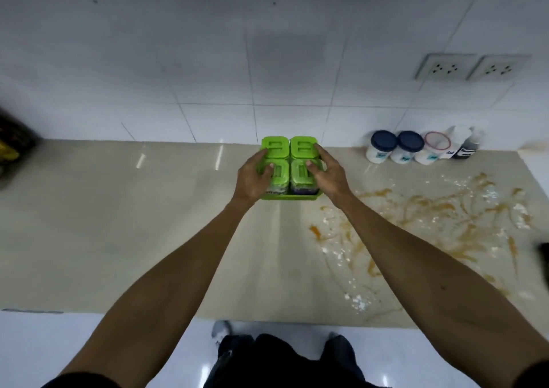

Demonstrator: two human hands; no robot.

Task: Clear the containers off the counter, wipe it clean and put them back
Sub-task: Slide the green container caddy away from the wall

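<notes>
A green tray (289, 198) holding several green-lidded spice jars (303, 147) sits near the back middle of the beige counter (118, 224). My left hand (252, 177) grips the tray's left side, thumb on a front jar lid. My right hand (328, 175) grips the right side the same way. Whether the tray rests on the counter or is lifted, I cannot tell. Orange smears and white powder (439, 218) cover the counter's right half.
Two white jars with dark blue lids (383, 145), a pink-rimmed jar (432, 148) and two small labelled bottles (465, 144) stand against the tiled wall at the back right. A dark object (12, 144) lies at the left edge. Two wall sockets (472, 67) sit above the jars.
</notes>
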